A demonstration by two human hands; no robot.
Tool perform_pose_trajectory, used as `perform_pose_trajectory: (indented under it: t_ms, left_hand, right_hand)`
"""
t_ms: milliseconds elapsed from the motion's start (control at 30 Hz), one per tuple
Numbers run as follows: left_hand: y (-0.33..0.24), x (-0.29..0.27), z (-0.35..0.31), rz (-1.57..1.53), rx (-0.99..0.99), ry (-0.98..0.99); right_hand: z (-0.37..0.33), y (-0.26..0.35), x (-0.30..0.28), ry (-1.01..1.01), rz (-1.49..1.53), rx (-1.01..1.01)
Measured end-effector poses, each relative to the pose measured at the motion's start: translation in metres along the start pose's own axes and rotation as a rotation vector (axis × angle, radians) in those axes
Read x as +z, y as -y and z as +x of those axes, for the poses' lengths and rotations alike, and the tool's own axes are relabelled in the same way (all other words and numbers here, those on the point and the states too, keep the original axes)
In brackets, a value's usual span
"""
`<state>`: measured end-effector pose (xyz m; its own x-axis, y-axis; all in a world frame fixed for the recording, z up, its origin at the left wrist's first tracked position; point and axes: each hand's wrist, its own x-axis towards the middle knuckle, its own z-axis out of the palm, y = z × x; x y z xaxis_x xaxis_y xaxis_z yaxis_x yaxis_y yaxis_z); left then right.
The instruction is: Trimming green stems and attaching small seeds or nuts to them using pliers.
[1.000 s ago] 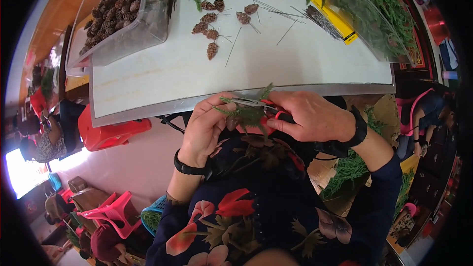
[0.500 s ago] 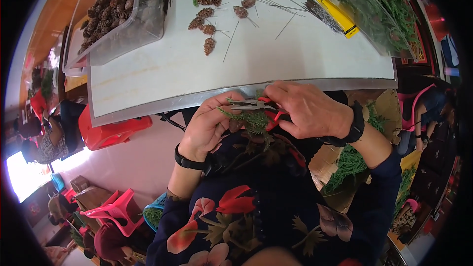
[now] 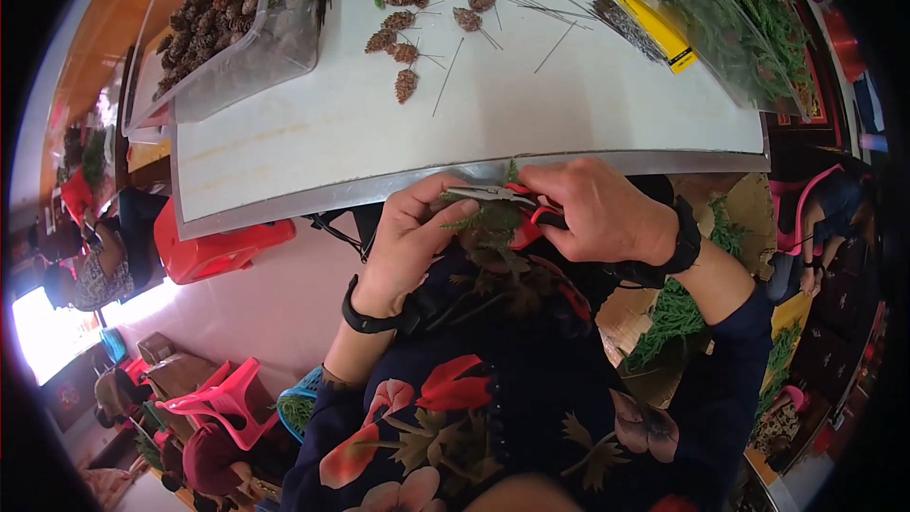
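Note:
In my right hand (image 3: 607,213) I grip red-handled pliers (image 3: 490,193), their metal jaws pointing left toward my other hand. My left hand (image 3: 409,242) is closed on a green artificial pine sprig (image 3: 493,221), which hangs just below the pliers. Both hands are over my lap, at the table's near edge. What the jaw tips touch is hidden by my left fingers. On the white table (image 3: 313,147) ahead lie several small pine cones (image 3: 405,53) with thin wires, and a few loose wires (image 3: 448,76).
A clear bin of pine cones (image 3: 220,24) stands at the far left, and a clear bin of green sprigs (image 3: 730,28) at the far right. Beside the latter lies a yellow packet (image 3: 654,24) with wires. Red stool (image 3: 213,242) at left; cardboard box with greenery (image 3: 664,322) at right. People sit nearby.
The pliers have tilted, and their jaws look closer together than before. My left thumb has moved up over the sprig, toward the jaws.

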<state>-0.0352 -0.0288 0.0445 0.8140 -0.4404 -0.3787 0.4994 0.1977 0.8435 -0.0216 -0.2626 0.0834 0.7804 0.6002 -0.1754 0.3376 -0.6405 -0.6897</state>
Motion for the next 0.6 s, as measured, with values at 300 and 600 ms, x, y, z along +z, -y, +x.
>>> perform_pose_trajectory:
  t_ms: [300, 600]
  left_hand:
    - [0.0, 0.016, 0.001, 0.113, 0.201, -0.187]
    - [0.004, 0.009, -0.002, 0.282, 0.269, -0.293]
  right_hand:
    - [-0.002, -0.002, 0.001, -0.114, 0.119, 0.045]
    - [-0.005, 0.005, -0.002, -0.029, 0.021, 0.096]
